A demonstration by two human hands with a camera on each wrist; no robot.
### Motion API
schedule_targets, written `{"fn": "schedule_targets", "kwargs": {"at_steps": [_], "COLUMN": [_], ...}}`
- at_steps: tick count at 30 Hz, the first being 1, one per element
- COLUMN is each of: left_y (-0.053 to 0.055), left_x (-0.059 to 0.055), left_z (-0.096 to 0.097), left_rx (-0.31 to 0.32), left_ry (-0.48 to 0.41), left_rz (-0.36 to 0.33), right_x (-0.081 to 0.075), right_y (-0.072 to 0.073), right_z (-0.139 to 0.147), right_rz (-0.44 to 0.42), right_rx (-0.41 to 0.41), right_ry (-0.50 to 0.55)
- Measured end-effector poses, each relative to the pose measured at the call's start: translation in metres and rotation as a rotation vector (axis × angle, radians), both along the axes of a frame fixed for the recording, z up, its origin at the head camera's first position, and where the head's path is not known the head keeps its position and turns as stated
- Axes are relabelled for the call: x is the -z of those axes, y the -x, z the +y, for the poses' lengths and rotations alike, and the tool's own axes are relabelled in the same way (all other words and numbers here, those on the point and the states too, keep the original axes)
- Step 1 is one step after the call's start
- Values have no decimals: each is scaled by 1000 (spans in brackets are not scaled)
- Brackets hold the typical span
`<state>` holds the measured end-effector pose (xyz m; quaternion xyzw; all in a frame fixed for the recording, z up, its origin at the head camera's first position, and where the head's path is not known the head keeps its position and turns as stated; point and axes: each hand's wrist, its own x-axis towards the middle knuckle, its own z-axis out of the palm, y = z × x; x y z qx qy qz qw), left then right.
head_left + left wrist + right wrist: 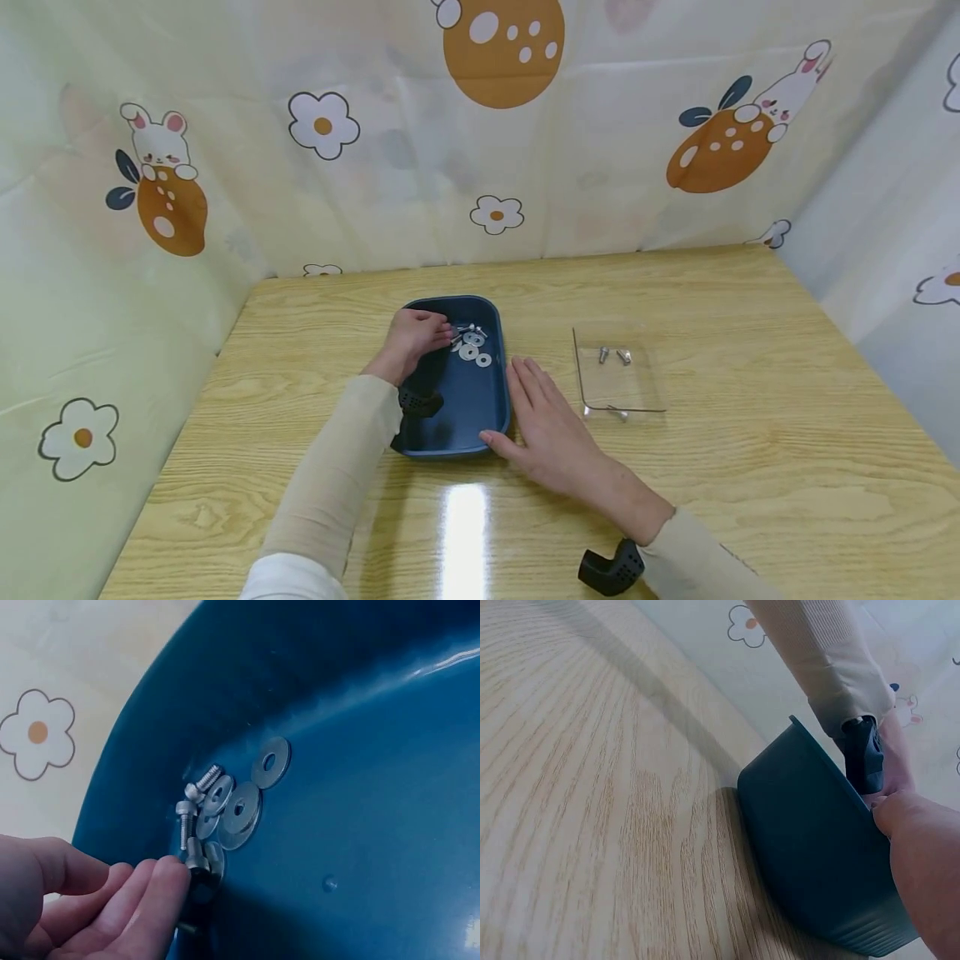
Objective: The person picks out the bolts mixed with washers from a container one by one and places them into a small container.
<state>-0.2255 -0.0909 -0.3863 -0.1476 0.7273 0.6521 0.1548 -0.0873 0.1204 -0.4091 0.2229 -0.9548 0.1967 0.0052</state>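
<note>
A dark blue tray (457, 425) holds several flat washers (241, 810) and small socket-head screws (185, 812) against its far wall. My left hand (416, 337) reaches over the left rim into the tray. Its fingertips are right at a screw (196, 856) at the edge of the pile, fingers fairly straight in the left wrist view. The space under the fingertips is dark and partly hidden. My right hand (551, 425) lies along the tray's right side with straight fingers, its thumb at the rim near the front corner.
Right of the tray lies a clear plate (618, 383) with a dark line along its left and front edges. Screws (603, 355) lie on it and by its front edge. The wood-grain table (750, 400) meets a patterned cloth (405, 200) at the back and sides.
</note>
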Motion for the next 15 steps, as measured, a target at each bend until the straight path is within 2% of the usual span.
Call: {"fn": "schedule_targets", "kwargs": {"at_steps": [8,15], "left_y": [1,0], "left_x": [-3,-2], "left_z": [3,4], "left_rx": [-2,-4], "left_ry": [53,72], "left_rz": [-38,-12], "right_x": [0,0], "right_y": [0,-1], "right_z": [0,1], "right_rz": [-25,-33], "right_rx": [9,6], "right_ry": [21,1]}}
